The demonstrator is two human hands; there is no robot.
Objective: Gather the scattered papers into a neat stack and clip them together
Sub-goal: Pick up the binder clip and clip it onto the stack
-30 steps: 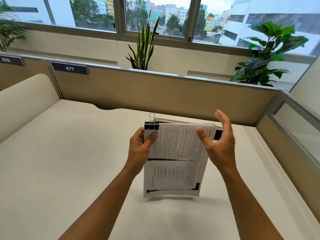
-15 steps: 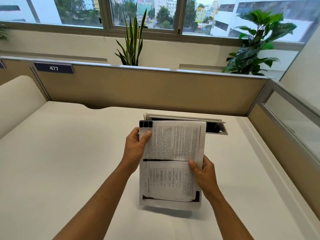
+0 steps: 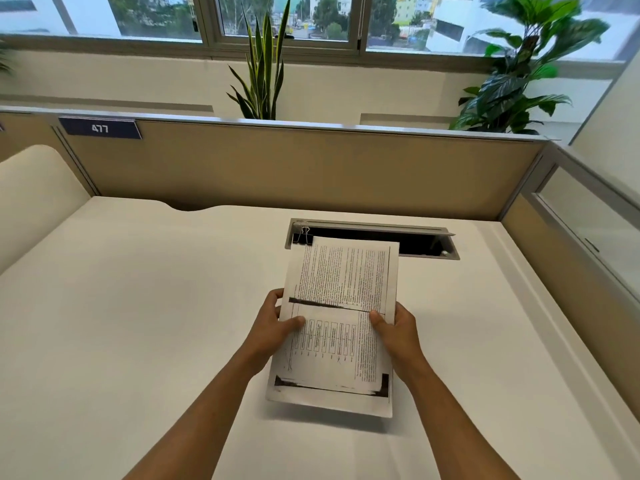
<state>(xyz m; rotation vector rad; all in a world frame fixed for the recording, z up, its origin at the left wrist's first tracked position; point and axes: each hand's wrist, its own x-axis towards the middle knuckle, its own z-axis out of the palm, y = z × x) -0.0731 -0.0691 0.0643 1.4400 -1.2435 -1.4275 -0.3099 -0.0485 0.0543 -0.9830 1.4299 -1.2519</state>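
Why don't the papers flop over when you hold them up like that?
Probably because the paper stack is several sheets thick and pinched by a binder clip at its top corner. The left hand and right hand support both sides, so it likely stays fairly stiff. One sheet alone would droop.

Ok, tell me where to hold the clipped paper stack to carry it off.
Pinch the paper stack at its top left corner, right beside the binder clip, coming from the far left. The sheets are bound only there; the lower edge hangs free, lifted off the desk.
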